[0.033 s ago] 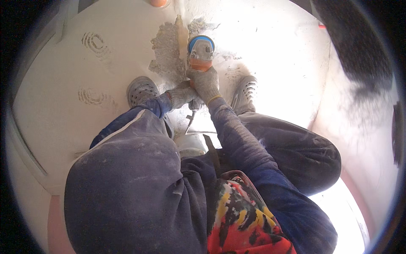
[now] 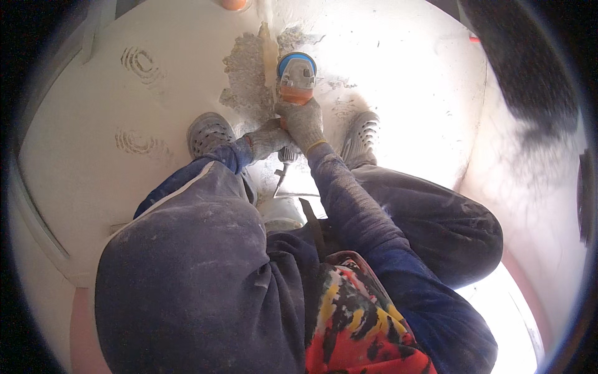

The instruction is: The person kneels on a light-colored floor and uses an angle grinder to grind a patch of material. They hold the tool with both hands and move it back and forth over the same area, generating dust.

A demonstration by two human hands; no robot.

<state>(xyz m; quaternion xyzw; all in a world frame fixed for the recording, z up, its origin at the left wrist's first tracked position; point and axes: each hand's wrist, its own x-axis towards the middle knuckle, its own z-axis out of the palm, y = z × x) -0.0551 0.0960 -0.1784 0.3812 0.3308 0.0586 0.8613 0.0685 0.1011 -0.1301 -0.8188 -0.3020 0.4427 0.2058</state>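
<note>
My right hand (image 2: 301, 123), in a dusty grey knit glove, grips the orange body of an angle grinder (image 2: 296, 84) just behind its grey head. A blue disc (image 2: 295, 57) rims the far end of the tool. Closed around the grinder's rear part, my left hand (image 2: 268, 138) wears a similar glove and lies partly behind the right one. The cord (image 2: 281, 177) runs from the tool's tail toward me. Next to the grinder's head is a rough grey chipped patch (image 2: 246, 71) in the pale, dusty surface.
My shoes, the left (image 2: 210, 134) and the right (image 2: 361, 138), stand on either side of the tool. Close to me, between my legs, is a whitish rounded object (image 2: 281, 210), partly hidden. An orange rounded thing (image 2: 234, 4) is at the far edge. Bright glare washes out the right side.
</note>
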